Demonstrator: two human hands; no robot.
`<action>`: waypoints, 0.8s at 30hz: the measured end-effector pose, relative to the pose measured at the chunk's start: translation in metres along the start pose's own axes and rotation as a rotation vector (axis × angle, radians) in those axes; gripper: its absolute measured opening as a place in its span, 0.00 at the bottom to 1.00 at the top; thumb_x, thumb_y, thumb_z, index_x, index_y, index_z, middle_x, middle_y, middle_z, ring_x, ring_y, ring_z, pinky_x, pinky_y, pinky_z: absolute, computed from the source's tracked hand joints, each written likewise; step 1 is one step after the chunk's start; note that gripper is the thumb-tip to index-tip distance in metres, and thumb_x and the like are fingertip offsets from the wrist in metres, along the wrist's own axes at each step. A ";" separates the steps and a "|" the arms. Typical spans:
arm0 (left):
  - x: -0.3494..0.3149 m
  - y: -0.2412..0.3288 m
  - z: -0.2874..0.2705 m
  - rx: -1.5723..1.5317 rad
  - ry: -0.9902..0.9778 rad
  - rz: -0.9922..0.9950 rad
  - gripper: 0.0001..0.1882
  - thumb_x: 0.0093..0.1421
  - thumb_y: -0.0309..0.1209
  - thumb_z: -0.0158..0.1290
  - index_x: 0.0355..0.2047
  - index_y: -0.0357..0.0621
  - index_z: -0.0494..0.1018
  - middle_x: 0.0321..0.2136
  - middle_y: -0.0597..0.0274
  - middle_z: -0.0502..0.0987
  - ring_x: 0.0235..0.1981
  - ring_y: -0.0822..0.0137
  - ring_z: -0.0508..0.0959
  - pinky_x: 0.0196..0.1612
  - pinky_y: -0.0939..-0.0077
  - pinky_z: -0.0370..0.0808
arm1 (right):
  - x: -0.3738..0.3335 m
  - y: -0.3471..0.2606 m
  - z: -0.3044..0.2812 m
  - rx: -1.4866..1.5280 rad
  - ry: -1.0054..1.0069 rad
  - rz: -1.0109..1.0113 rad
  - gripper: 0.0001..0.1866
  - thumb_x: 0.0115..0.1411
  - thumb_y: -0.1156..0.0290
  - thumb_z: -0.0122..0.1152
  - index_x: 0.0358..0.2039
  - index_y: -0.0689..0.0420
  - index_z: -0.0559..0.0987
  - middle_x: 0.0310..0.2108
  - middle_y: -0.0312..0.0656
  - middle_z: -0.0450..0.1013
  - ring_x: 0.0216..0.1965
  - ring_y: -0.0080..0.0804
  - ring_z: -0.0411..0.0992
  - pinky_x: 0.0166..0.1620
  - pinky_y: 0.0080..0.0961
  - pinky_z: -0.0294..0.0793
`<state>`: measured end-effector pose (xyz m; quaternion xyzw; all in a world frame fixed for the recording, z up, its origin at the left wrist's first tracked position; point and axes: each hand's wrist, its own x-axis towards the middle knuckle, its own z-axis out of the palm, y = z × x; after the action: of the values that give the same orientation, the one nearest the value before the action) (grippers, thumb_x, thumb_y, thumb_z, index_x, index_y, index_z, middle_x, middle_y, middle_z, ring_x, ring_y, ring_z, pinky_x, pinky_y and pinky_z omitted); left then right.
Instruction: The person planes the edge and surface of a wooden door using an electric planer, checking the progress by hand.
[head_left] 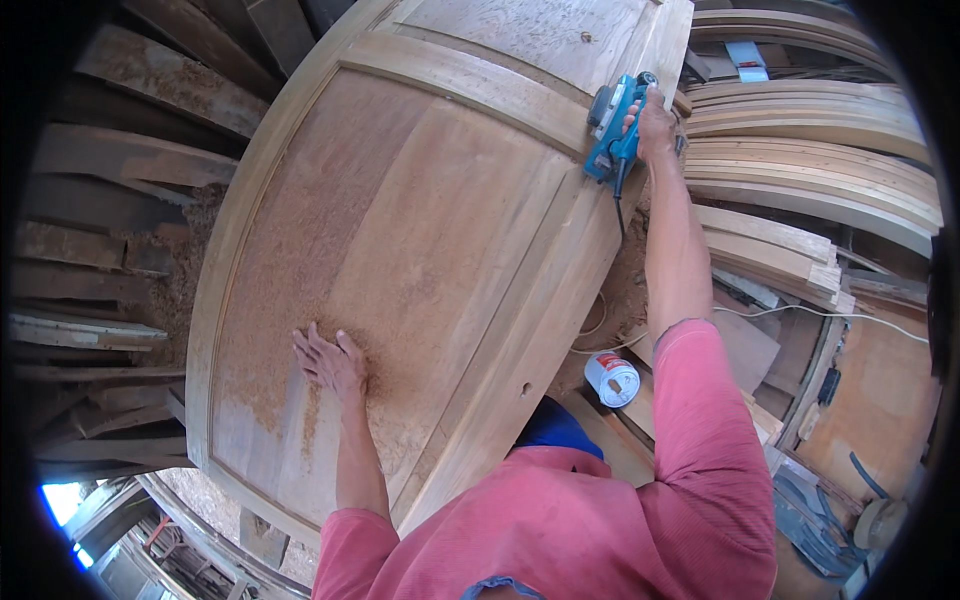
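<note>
Blue power planer [609, 140] in right hand [656, 128], fingers wrapped round handle; likely heavy, rigid, best held there. Beneath hand, wooden door [470, 200], probably stiff, heavy. Left hand [338, 368] spread on door, sawdust [386, 374] beside it.

A woodworking workshop is indicated by stacks of boards [800, 112], wood shavings [392, 378] scattered across a framed wooden panel [545, 290], and a corded power planer [616, 122].

Door [430, 240], top out of view
</note>
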<state>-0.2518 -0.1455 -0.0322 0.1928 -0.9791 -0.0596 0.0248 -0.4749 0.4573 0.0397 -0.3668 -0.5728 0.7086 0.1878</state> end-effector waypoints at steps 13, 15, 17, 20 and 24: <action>0.001 0.002 -0.009 -0.011 -0.012 0.019 0.35 0.66 0.44 0.51 0.69 0.44 0.56 0.73 0.37 0.50 0.73 0.37 0.50 0.71 0.38 0.47 | -0.233 0.062 -0.020 0.088 -0.071 0.100 0.22 0.69 0.43 0.55 0.30 0.49 0.70 0.19 0.31 0.65 0.15 0.22 0.65 0.18 0.22 0.68; 0.001 -0.002 -0.009 -0.017 -0.009 0.018 0.35 0.66 0.44 0.51 0.69 0.44 0.56 0.73 0.37 0.50 0.73 0.37 0.50 0.71 0.38 0.47 | -0.302 0.073 -0.020 0.078 -0.088 0.122 0.21 0.70 0.45 0.54 0.32 0.51 0.71 0.21 0.31 0.66 0.16 0.22 0.66 0.19 0.22 0.69; 0.001 0.001 -0.007 -0.036 -0.016 0.025 0.36 0.66 0.45 0.51 0.69 0.44 0.56 0.73 0.37 0.50 0.73 0.37 0.50 0.72 0.38 0.46 | -0.357 0.089 -0.031 0.030 -0.072 0.167 0.21 0.70 0.46 0.53 0.33 0.52 0.71 0.21 0.32 0.67 0.17 0.22 0.66 0.19 0.22 0.69; 0.000 -0.002 -0.007 -0.027 -0.002 0.035 0.36 0.66 0.45 0.51 0.69 0.44 0.57 0.73 0.37 0.50 0.74 0.37 0.49 0.72 0.38 0.46 | -0.421 0.096 -0.032 -0.004 -0.091 0.149 0.24 0.71 0.45 0.52 0.36 0.56 0.71 0.21 0.34 0.67 0.17 0.23 0.67 0.20 0.24 0.70; 0.000 -0.007 -0.003 0.006 -0.019 0.022 0.36 0.67 0.47 0.49 0.71 0.47 0.55 0.74 0.41 0.49 0.74 0.39 0.48 0.72 0.39 0.45 | -0.426 0.093 -0.024 -0.023 -0.089 0.118 0.26 0.71 0.44 0.51 0.37 0.59 0.71 0.21 0.35 0.67 0.17 0.24 0.68 0.20 0.24 0.69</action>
<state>-0.2489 -0.1519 -0.0306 0.1813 -0.9816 -0.0584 0.0155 -0.1615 0.1559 0.0794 -0.3702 -0.5662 0.7273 0.1158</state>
